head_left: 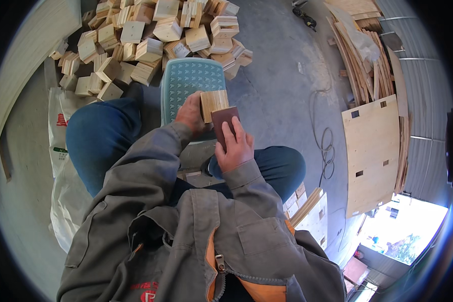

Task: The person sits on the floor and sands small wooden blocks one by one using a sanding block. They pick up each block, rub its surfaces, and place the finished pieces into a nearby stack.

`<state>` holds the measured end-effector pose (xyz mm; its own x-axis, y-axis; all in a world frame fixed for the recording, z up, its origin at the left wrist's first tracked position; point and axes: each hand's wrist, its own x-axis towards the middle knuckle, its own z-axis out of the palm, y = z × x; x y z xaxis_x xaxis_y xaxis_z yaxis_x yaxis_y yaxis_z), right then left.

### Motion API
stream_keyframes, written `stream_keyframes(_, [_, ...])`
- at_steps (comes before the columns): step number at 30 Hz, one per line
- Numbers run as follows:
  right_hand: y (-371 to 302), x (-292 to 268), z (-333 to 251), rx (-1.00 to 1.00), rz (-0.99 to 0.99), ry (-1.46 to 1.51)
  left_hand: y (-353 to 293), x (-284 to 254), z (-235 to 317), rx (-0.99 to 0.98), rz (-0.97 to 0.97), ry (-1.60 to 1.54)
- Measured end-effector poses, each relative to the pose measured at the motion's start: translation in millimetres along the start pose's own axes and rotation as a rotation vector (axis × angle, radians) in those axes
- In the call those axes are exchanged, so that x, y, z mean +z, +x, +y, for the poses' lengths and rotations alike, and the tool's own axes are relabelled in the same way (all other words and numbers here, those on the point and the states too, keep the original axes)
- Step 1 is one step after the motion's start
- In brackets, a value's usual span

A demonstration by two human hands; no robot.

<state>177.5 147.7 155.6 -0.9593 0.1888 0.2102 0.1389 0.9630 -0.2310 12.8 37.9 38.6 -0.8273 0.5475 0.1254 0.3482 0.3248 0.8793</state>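
Note:
My left hand (pixel 190 115) is closed around a light plywood block (pixel 215 100) with layered edges, gripping it by its left side. In my right hand (pixel 236 147) is a dark reddish-brown sanding block (pixel 223 120), with the fingers lying across its top. The sanding block overlaps the lower right part of the plywood block and appears to press on it. Both are held above a pale green plastic stool (pixel 192 75) with a patterned top, which stands between my knees. The underside of the sanding block is hidden.
A large heap of similar plywood blocks (pixel 151 49) lies beyond the stool. A white sack (pixel 65 176) is on the left. Plywood sheets (pixel 372 146) lean on the right, a cable (pixel 327 146) is coiled on the floor, and more stacked blocks (pixel 297 199) sit by my right knee.

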Motion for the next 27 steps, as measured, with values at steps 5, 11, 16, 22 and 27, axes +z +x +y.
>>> stream_keyframes(5, [73.6, 19.9, -0.6, 0.078, 0.015, -0.027, 0.2, 6.2, -16.6, 0.052, 0.008, -0.023])
stream_keyframes(11, [154.2, 26.9, 0.2, 0.234, -0.111, -0.086, -2.0, -10.2, 15.3, -0.005, -0.03, -0.041])
stream_keyframes(16, [114.6, 34.8, 7.3, 0.117, -0.033, -0.026, -3.4, -7.7, 5.6, -0.039, -0.011, -0.016])
stream_keyframes(22, [12.9, 3.5, -5.2, -0.012, -0.031, 0.026, -1.4, 11.6, -18.5, 0.002, -0.005, -0.033])
stream_keyframes(27, [-1.7, -2.5, -7.3, -0.061, -0.023, 0.035, 0.3, 15.7, -22.6, 0.061, 0.025, -0.014])
